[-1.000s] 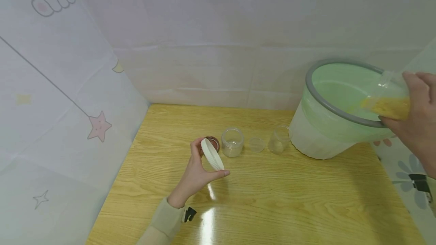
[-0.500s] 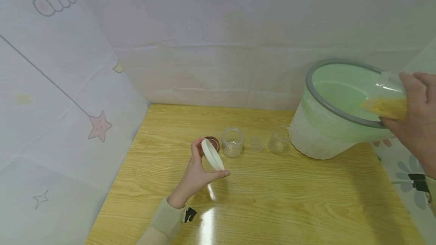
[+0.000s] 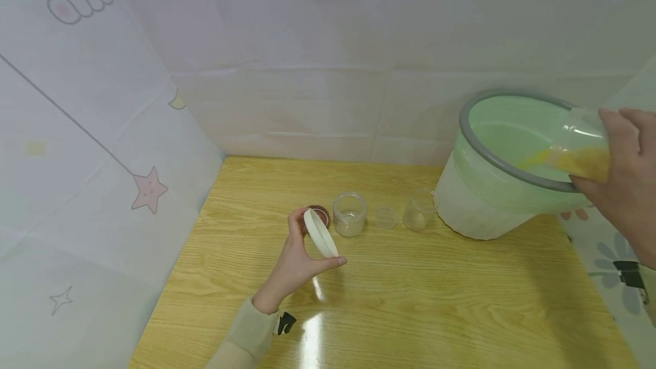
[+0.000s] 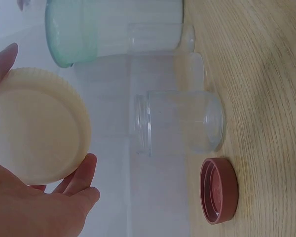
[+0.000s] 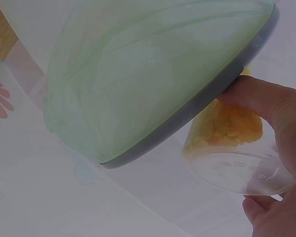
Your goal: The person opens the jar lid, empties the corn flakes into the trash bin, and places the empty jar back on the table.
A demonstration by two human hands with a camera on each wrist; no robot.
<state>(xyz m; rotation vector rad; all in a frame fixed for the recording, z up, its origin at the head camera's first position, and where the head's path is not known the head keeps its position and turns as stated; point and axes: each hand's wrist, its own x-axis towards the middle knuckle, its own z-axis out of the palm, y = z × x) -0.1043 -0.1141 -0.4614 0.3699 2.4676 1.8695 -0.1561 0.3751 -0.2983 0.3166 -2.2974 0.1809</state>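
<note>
My left hand (image 3: 292, 263) pinches a white lid with a ribbed edge (image 3: 320, 235) between thumb and fingers, tilted above the table. In the left wrist view the round face of the lid (image 4: 39, 128) shows. Far right, my right hand (image 3: 627, 178) grips a clear jar (image 3: 584, 127) tipped on its side over the bin's rim. Yellow pieces (image 3: 586, 161) lie along the jar's lower side, and some spill from its mouth into the bin (image 3: 471, 204), which has a pale green liner (image 3: 502, 130). The right wrist view shows the jar's base (image 5: 232, 170) below the grey rim (image 5: 187, 111).
On the wooden table (image 3: 410, 300) stand a clear glass jar (image 3: 350, 215), a small clear disc (image 3: 386, 218) and a clear cup (image 3: 417, 212) close to the bin. A brown-red lid (image 4: 219, 190) lies beside the glass jar. Printed cloth walls (image 3: 307, 101) enclose the table.
The tipped jar has shifted slightly left, and more yellow pieces now stream from its mouth than half a second ago. The left hand and white lid have stayed nearly still.
</note>
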